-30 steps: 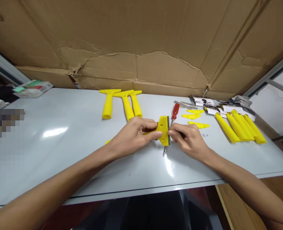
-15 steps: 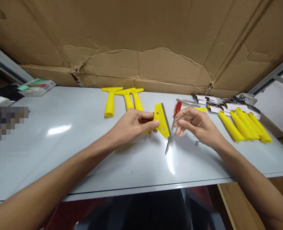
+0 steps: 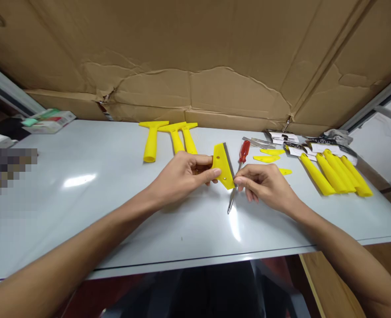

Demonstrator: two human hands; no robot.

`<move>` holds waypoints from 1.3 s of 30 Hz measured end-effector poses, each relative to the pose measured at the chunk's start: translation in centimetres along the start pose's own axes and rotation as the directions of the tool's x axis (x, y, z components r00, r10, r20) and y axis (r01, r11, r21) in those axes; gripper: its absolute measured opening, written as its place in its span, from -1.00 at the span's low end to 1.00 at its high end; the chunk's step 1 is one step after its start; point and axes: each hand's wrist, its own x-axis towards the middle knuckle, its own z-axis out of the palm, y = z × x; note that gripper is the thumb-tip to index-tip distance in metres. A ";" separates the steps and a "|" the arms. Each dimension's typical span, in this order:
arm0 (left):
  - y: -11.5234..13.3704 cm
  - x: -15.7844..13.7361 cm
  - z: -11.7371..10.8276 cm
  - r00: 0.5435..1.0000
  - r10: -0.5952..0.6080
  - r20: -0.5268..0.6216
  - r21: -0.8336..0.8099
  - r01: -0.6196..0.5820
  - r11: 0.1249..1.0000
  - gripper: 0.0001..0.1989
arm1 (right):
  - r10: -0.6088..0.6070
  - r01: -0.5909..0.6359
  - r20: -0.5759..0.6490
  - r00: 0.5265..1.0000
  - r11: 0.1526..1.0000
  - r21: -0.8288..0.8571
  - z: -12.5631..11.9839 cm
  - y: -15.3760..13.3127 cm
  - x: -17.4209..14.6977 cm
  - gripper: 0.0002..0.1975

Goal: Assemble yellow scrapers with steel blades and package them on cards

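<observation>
My left hand (image 3: 189, 176) is closed round a yellow scraper (image 3: 222, 165) and holds it above the table, its head turned upright toward the right. A dark metal blade (image 3: 229, 158) runs along the scraper's right edge. At the lower end of this blade, the thumb and fingers of my right hand (image 3: 265, 183) pinch its corner. A screwdriver (image 3: 244, 151) with a red handle lies on the table behind my right hand, its shaft partly hidden by the fingers. One hole and a small shiny spot show in the scraper's head.
Several yellow scraper handles (image 3: 151, 143) lie at the back of the white table (image 3: 116, 221). Yellow strips (image 3: 266, 159) and loose metal blades (image 3: 261, 142) lie behind my right hand. Carded yellow scrapers (image 3: 339, 170) are at right, a small box (image 3: 50, 122) at left. Cardboard (image 3: 189, 57) stands behind.
My right hand has come down and slightly left, its fingers closing on the blade's lower corner. The yellow strips behind it are now uncovered. My left hand keeps the scraper almost still.
</observation>
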 end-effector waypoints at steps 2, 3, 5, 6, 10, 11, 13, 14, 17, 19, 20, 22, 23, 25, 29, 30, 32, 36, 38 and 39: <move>0.0 0.0 0.0 1.000 0.005 0.007 -0.012 -0.005 1.000 -0.74 | 0.022 -0.019 -0.062 0.998 0.999 0.050 -0.5 0.0 0.0 -0.65; 0.0 0.1 0.1 1.000 0.009 0.014 -0.023 -0.009 1.000 -0.74 | 0.023 -0.017 -0.109 0.994 0.998 0.062 -0.7 0.0 0.1 -0.63; 0.2 0.1 0.1 0.999 0.021 0.034 -0.049 -0.019 0.999 -0.73 | 0.008 0.010 -0.185 0.983 0.995 0.095 -1.3 -0.2 0.2 -0.62; 0.3 0.0 0.2 0.999 0.031 0.045 -0.058 -0.028 0.998 -0.72 | -0.001 0.027 -0.196 0.981 0.991 0.131 -1.5 -0.2 0.3 -0.63; 0.4 -0.3 0.5 0.990 0.137 0.040 0.066 -0.140 0.988 -0.70 | -0.014 0.058 -0.160 0.987 0.958 0.279 -1.6 -0.2 0.5 -0.65; 0.3 -0.4 0.7 0.980 0.201 0.014 0.155 -0.200 0.967 -0.71 | -0.017 0.063 -0.157 0.988 0.954 0.292 -1.5 -0.1 0.5 -0.65; -0.2 -0.6 1.0 0.914 0.404 -0.038 0.384 -0.360 0.850 -0.79 | -0.047 0.092 -0.163 0.985 0.955 0.281 -1.4 -0.1 0.4 -0.68; -0.6 -0.7 1.2 0.846 0.532 -0.038 0.507 -0.442 0.740 -0.85 | -0.076 0.119 -0.171 0.982 0.960 0.253 -1.3 -0.1 0.3 -0.71; -1.4 -0.7 1.2 0.558 0.819 0.130 0.763 -0.584 0.276 -0.76 | -0.231 0.258 -0.221 0.947 0.961 0.101 -1.0 -0.3 -0.1 -0.84; -1.6 -0.7 1.0 0.421 0.862 0.283 0.799 -0.600 0.031 -0.74 | -0.361 0.371 -0.239 0.901 0.929 -0.007 -0.6 -0.4 -0.3 -0.93; -1.7 -0.8 0.8 0.386 0.858 0.339 0.794 -0.607 -0.040 -0.74 | -0.425 0.424 -0.236 0.874 0.904 -0.055 -0.3 -0.5 -0.4 -0.96; -1.8 -1.0 0.6 0.351 0.843 0.408 0.772 -0.625 -0.113 -0.74 | -0.528 0.509 -0.210 0.823 0.849 -0.142 0.3 -0.6 -0.6 -0.94; -1.8 -1.1 0.5 0.340 0.838 0.427 0.762 -0.634 -0.131 -0.74 | -0.569 0.540 -0.193 0.800 0.821 -0.183 0.5 -0.6 -0.6 -0.91; -1.9 -1.3 0.4 0.305 0.841 0.447 0.744 -0.648 -0.161 -0.74 | -0.622 0.578 -0.161 0.767 0.777 -0.248 1.0 -0.5 -0.7 -0.86; -1.9 -1.5 0.3 0.280 0.840 0.464 0.742 -0.641 -0.197 -0.77 | -0.647 0.595 -0.119 0.753 0.747 -0.297 1.3 -0.5 -0.7 -0.85; -1.9 -1.4 0.3 0.288 0.834 0.470 0.757 -0.618 -0.213 -0.78 | -0.653 0.600 -0.109 0.749 0.739 -0.308 1.4 -0.5 -0.7 -0.86; -1.9 -1.4 0.3 0.300 0.823 0.483 0.780 -0.574 -0.248 -0.80 | -0.674 0.615 -0.082 0.734 0.712 -0.339 1.4 -0.5 -0.7 -0.88; -1.9 -1.1 0.5 0.287 0.825 0.487 0.782 -0.563 -0.266 -0.82 | -0.710 0.625 -0.061 0.702 0.654 -0.426 1.3 -0.6 -0.7 -0.94; -1.9 -1.0 0.5 0.294 0.827 0.480 0.795 -0.545 -0.267 -0.83 | -0.732 0.624 -0.058 0.678 0.616 -0.481 1.2 -0.7 -0.7 -0.95; -1.9 -0.9 0.6 0.304 0.828 0.472 0.804 -0.534 -0.262 -0.83 | -0.745 0.625 -0.056 0.665 0.596 -0.504 1.3 -0.8 -0.8 -0.94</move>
